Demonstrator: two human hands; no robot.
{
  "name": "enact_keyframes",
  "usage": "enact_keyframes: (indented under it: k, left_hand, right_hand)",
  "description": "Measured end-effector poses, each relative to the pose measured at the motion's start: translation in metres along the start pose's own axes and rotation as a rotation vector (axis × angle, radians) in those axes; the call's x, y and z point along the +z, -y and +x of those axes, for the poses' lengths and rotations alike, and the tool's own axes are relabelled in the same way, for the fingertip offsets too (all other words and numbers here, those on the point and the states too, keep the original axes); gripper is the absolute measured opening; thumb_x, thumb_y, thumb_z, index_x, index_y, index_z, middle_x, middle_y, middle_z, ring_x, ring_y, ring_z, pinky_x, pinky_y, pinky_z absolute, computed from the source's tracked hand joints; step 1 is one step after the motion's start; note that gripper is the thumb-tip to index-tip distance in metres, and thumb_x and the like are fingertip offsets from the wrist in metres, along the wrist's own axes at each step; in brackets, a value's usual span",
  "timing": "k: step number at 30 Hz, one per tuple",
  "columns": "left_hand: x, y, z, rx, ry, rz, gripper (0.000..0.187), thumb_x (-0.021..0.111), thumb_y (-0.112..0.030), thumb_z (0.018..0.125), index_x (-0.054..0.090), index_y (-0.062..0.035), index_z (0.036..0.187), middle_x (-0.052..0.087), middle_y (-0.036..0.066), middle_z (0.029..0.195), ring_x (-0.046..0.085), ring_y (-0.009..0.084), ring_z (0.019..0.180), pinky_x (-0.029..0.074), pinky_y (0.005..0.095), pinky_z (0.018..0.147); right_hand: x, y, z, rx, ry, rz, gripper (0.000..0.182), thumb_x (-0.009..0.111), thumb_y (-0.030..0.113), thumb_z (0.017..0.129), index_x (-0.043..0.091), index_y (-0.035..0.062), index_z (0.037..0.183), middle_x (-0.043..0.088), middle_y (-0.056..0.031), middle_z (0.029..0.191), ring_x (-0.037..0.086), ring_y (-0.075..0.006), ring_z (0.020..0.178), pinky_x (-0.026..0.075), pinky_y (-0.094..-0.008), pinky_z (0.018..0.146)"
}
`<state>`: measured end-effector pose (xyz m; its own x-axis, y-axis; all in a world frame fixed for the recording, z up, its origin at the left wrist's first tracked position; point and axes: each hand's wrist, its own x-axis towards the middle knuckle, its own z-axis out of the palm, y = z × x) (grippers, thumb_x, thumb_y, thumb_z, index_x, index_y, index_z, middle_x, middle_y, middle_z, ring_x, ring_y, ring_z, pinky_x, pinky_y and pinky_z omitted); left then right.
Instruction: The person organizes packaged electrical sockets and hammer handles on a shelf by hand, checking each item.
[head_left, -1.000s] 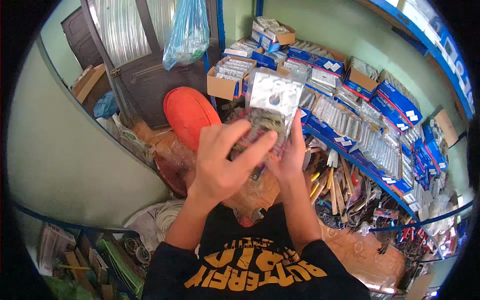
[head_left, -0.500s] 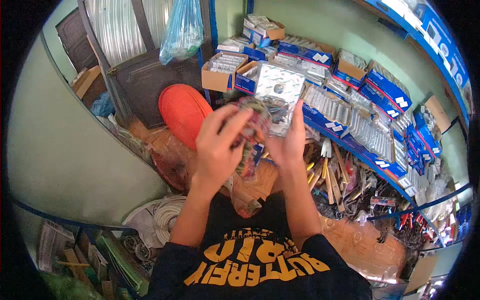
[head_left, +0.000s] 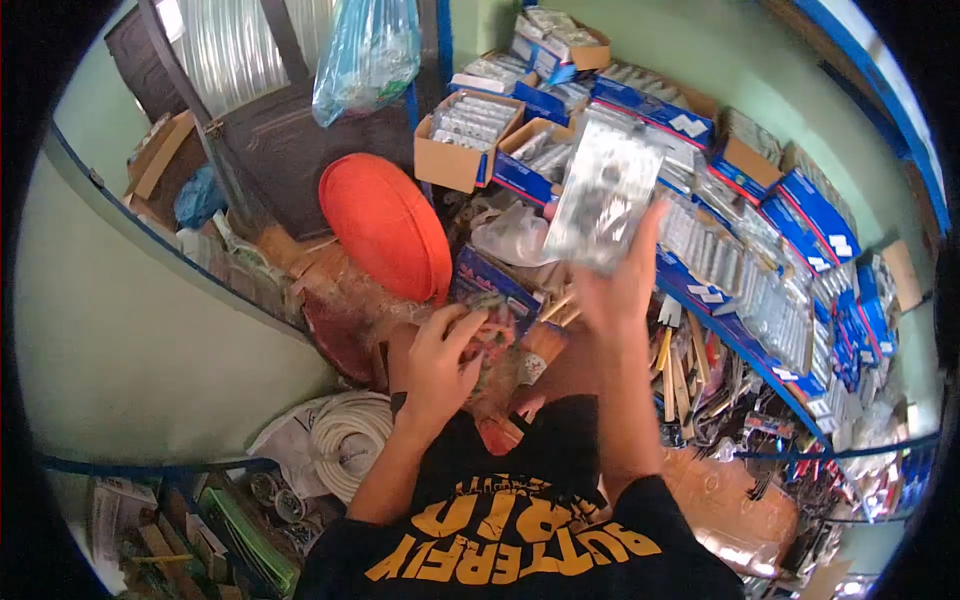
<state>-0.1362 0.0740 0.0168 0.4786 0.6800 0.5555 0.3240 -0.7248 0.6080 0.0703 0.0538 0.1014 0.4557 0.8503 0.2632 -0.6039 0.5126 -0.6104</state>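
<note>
In my right hand [head_left: 615, 295] is a flat silvery pack [head_left: 606, 190] with a clear, shiny cover, held up in front of the shelf. What is inside it is blurred. My left hand [head_left: 438, 362] is lower, near my lap, with its fingers curled around a crumpled red and green patterned cloth [head_left: 492, 345]. The cloth and the pack are apart. Just beyond the cloth is a dark blue box [head_left: 497, 288].
Blue cartons of silvery packs [head_left: 700, 235] crowd the shelf ahead and right. An orange-red round object [head_left: 385, 228] stands left of centre. A blue plastic bag [head_left: 368, 60] hangs above it. Wooden-handled tools [head_left: 680, 370] lie below the shelf, and coiled white hose [head_left: 350, 440] at lower left.
My left hand has drawn the cloth down and away from the pack. The right hand has carried the pack rightward, and the camera view has shifted slightly.
</note>
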Motion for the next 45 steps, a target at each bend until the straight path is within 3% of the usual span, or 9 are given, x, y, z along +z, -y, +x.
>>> enact_keyframes:
  k: [4,10,19,25,32,34,37,40,45]
  left_hand:
    - [-0.004,0.034,-0.029,-0.194,0.037,-0.091,0.049,0.072,0.006,0.068,0.064,-0.0059,0.115,0.060,0.016,0.110,0.061,0.0368,0.099,0.051,0.0396,0.082]
    - [-0.020,0.054,-0.032,-0.251,0.109,-0.107,0.050,0.071,0.011,0.068,0.064,-0.0038,0.115,0.062,0.014,0.108,0.064,0.0304,0.096,0.052,0.0351,0.079]
    - [-0.036,0.083,-0.033,-0.315,0.080,-0.025,0.051,0.073,0.010,0.067,0.064,-0.0052,0.115,0.061,0.014,0.107,0.064,0.0303,0.097,0.052,0.0346,0.078]
    - [-0.044,0.082,-0.035,-0.383,0.075,-0.062,0.049,0.071,0.009,0.067,0.064,-0.0048,0.114,0.061,0.014,0.106,0.064,0.0299,0.095,0.052,0.0338,0.077]
    - [-0.044,0.088,-0.048,-0.451,0.065,-0.076,0.048,0.071,0.006,0.070,0.064,-0.0051,0.116,0.061,0.014,0.109,0.063,0.0324,0.098,0.051,0.0371,0.080]
    - [-0.046,0.089,-0.048,-0.479,0.065,-0.100,0.048,0.071,0.006,0.070,0.063,-0.0048,0.116,0.061,0.014,0.109,0.063,0.0326,0.098,0.051,0.0372,0.081]
    - [-0.050,0.088,-0.047,-0.446,0.067,-0.080,0.048,0.071,0.007,0.069,0.063,-0.0046,0.115,0.061,0.014,0.107,0.063,0.0325,0.097,0.050,0.0375,0.081]
    - [-0.051,0.088,-0.049,-0.403,0.067,-0.025,0.048,0.071,0.007,0.069,0.064,-0.0048,0.115,0.061,0.014,0.107,0.063,0.0315,0.096,0.051,0.0367,0.079]
    - [-0.055,0.086,-0.052,-0.392,0.047,0.011,0.049,0.072,0.008,0.067,0.064,-0.0053,0.114,0.061,0.014,0.107,0.063,0.0313,0.095,0.051,0.0361,0.078]
  right_hand:
    - [-0.012,-0.036,0.122,-0.137,0.073,-0.599,0.041,0.061,0.023,0.095,0.048,0.0013,0.127,0.060,-0.0122,0.116,0.063,-0.0256,0.102,0.051,-0.0423,0.089]
    - [-0.032,-0.109,0.259,-0.233,0.371,-1.741,0.063,0.071,0.050,0.077,0.066,-0.0014,0.113,0.067,-0.0239,0.105,0.064,-0.0378,0.102,0.047,-0.0415,0.092]
    - [-0.027,-0.144,0.305,-0.084,0.636,-2.002,0.064,0.069,0.053,0.078,0.063,0.0021,0.118,0.066,-0.0238,0.109,0.064,-0.0374,0.103,0.049,-0.0431,0.089]
    - [-0.020,-0.131,0.325,-0.006,0.535,-1.590,0.074,0.063,0.044,0.085,0.030,-0.0010,0.134,0.053,-0.0294,0.125,0.055,-0.0373,0.117,0.042,-0.0427,0.097]
    - [-0.022,-0.128,0.327,0.217,0.504,-1.497,0.083,0.047,0.059,0.090,0.027,-0.0023,0.143,0.045,-0.0284,0.139,0.048,-0.0373,0.128,0.038,-0.0437,0.103]
    - [-0.025,-0.130,0.328,0.225,0.494,-1.561,0.074,0.049,0.056,0.092,0.033,0.0015,0.139,0.049,-0.0218,0.133,0.048,-0.0305,0.124,0.037,-0.0401,0.102]
    - [-0.029,-0.135,0.326,0.182,0.538,-1.946,0.073,0.052,0.046,0.089,0.035,-0.0013,0.142,0.058,-0.0274,0.126,0.056,-0.0425,0.117,0.040,-0.0447,0.102]
    - [-0.044,-0.147,0.335,-0.032,0.769,-2.107,0.065,0.059,0.040,0.088,0.045,-0.0012,0.136,0.061,-0.0246,0.123,0.058,-0.0401,0.115,0.045,-0.0447,0.097]
    - [-0.034,-0.142,0.334,-0.144,0.732,-2.022,0.055,0.066,0.043,0.083,0.062,-0.0014,0.116,0.065,-0.0231,0.114,0.062,-0.0377,0.108,0.048,-0.0437,0.093]
